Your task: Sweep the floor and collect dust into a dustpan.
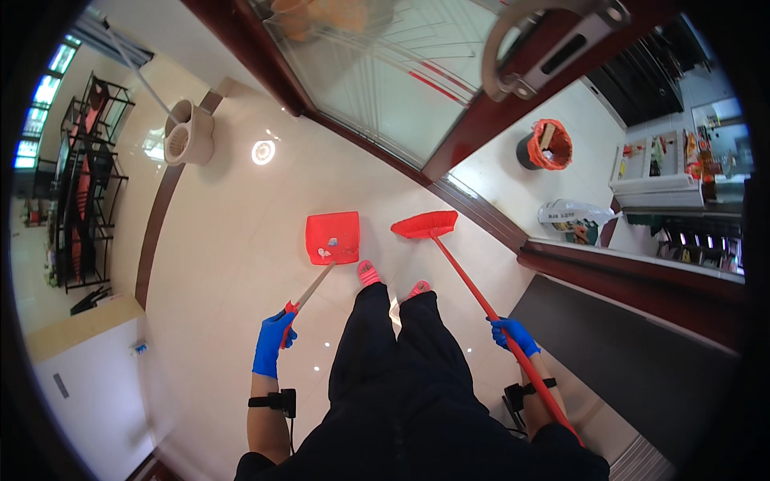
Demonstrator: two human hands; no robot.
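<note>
My left hand [275, 340], in a blue glove, is closed around the handle of a red dustpan [332, 231]. The pan is at the floor in front of my feet, with a few small scraps of litter in it. In a matching blue glove, my right hand [514, 338] grips the long red pole of a broom [424, 225]. The red bristle head is to the right of the dustpan, apart from it, near the door threshold. Black devices are strapped on both forearms.
A glass-panelled door [385, 78] stands ahead. Beyond the threshold are a lined trash bin [550, 147] and a plastic bag [574, 217]. A mop bucket [189, 135] stands far left, a white cabinet [96, 385] lower left. A dark mat [607, 355] lies at right.
</note>
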